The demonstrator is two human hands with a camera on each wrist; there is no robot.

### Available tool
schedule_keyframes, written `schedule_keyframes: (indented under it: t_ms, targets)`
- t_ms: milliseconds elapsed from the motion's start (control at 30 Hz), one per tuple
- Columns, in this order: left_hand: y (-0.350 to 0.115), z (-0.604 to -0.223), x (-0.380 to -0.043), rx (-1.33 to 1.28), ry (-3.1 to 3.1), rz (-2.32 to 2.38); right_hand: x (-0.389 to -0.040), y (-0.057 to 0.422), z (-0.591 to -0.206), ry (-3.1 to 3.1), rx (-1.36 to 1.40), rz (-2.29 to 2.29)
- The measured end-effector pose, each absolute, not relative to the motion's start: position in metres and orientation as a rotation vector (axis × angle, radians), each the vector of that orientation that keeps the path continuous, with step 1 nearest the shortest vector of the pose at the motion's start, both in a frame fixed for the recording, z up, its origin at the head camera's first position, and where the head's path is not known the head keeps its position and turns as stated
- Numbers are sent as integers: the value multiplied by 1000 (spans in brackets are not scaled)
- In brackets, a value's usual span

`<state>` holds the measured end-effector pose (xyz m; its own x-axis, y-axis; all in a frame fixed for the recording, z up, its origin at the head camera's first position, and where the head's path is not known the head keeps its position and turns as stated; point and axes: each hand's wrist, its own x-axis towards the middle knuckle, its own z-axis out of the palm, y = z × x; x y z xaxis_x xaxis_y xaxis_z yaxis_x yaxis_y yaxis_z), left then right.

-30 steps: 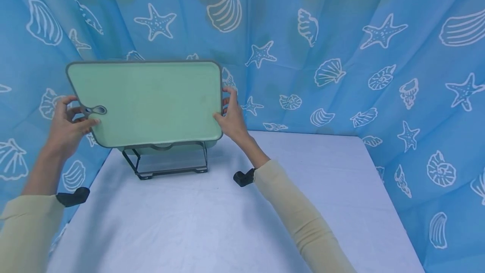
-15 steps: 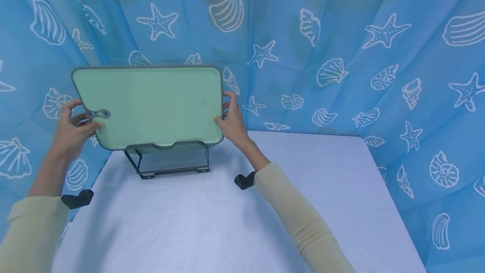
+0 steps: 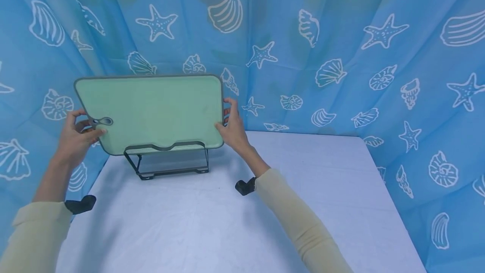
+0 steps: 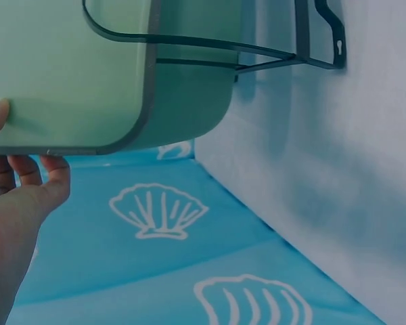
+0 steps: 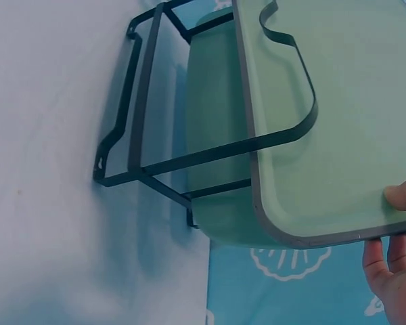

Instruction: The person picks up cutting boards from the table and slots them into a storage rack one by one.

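Observation:
A pale green cutting board (image 3: 159,111) with a grey rim and a small loop-shaped hole near its left edge stands tilted in a black metal rack (image 3: 172,172). The rack's wavy front bar crosses before the board's lower edge, as the right wrist view also shows. My left hand (image 3: 75,140) grips the board's left edge, thumb on the front face just below the hole and fingers behind. At the right edge my right hand (image 3: 234,129) pinches it the same way. Behind the board, inside the rack, a second green piece (image 5: 213,101) with rounded corners shows partly; its kind is hidden.
The rack stands on a table with a white cloth (image 3: 242,222), near its back left corner. A blue curtain (image 3: 341,45) printed with white shells and starfish hangs behind and at both sides. A black strap (image 3: 245,186) sits at each wrist.
Both hands have lowered the cutting board. Its lower edge has gone from above the rack's front bar to behind and below it.

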<state>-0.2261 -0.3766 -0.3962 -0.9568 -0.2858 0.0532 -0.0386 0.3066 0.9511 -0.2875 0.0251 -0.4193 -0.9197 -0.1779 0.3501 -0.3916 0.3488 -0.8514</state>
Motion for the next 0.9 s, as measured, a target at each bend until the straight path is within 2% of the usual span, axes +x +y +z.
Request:
schedule_keyframes:
  t_ms: [900]
  targets:
    - [-380,-441,-217,270,-2368,-1714,-280,22,-462,-2400,518,1571]
